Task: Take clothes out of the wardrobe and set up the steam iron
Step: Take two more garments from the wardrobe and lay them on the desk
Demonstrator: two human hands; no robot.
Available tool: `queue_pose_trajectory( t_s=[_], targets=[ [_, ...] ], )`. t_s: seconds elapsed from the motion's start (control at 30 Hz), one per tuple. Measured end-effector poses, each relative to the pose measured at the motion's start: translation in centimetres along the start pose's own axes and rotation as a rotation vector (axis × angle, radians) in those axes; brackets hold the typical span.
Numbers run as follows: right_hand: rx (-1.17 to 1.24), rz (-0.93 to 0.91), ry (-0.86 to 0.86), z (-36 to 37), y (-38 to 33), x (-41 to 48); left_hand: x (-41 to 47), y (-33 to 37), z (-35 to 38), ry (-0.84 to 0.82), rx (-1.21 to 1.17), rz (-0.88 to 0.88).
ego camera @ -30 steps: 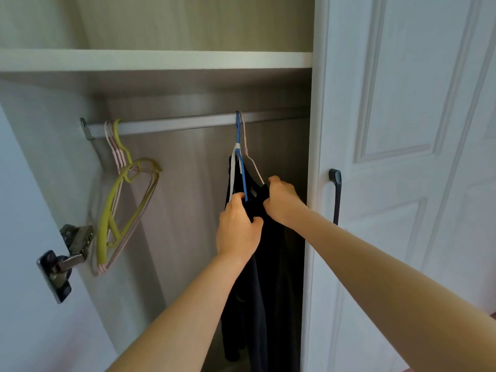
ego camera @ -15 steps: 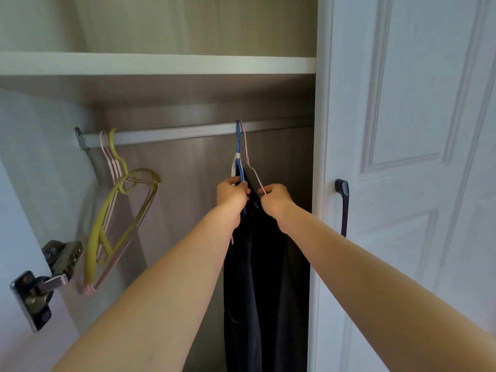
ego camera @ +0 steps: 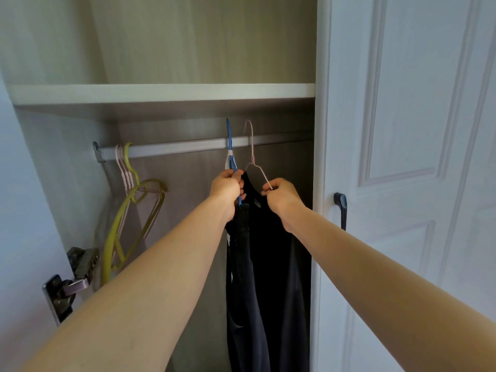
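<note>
Inside the open wardrobe, dark clothes (ego camera: pixel 271 264) hang from two hangers at the right end of the rail (ego camera: pixel 174 150). My left hand (ego camera: pixel 226 187) grips the blue hanger (ego camera: pixel 230 146) just below its neck. My right hand (ego camera: pixel 281 194) pinches the shoulder wire of the thin pink hanger (ego camera: pixel 252 157). Both hooks stand raised above the rail, in front of it. No steam iron is in view.
Several bare pink and yellow hangers (ego camera: pixel 134 210) hang at the rail's left end. A shelf (ego camera: pixel 161 92) runs close above the rail. The shut white door (ego camera: pixel 402 157) with a dark handle (ego camera: pixel 341 210) is on the right; a hinge (ego camera: pixel 72 277) sticks out at lower left.
Both hands have risen and drawn apart, lifting the two hanger hooks from the rail to above it. The pink hanger has moved right of the blue one.
</note>
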State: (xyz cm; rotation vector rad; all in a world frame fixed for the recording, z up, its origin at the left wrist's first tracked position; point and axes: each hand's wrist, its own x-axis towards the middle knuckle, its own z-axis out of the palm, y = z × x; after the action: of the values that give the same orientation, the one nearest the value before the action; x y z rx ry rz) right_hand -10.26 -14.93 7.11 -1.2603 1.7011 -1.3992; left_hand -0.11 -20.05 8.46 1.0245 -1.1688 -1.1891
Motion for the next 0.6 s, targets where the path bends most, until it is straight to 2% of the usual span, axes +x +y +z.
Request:
queue_pose_trajectory(
  t_s=[0.27, 0.6],
  targets=[
    [0.007, -0.057, 0.019, -0.4, -0.8, -2.8, -3.0, 0.6, -0.9, -0.008, 0.003, 0.038],
    [0.025, -0.001, -0.018, 0.2, 2.5, -9.7, -9.2, -2.7, -4.1, 0.019, -0.091, -0.133]
  ],
)
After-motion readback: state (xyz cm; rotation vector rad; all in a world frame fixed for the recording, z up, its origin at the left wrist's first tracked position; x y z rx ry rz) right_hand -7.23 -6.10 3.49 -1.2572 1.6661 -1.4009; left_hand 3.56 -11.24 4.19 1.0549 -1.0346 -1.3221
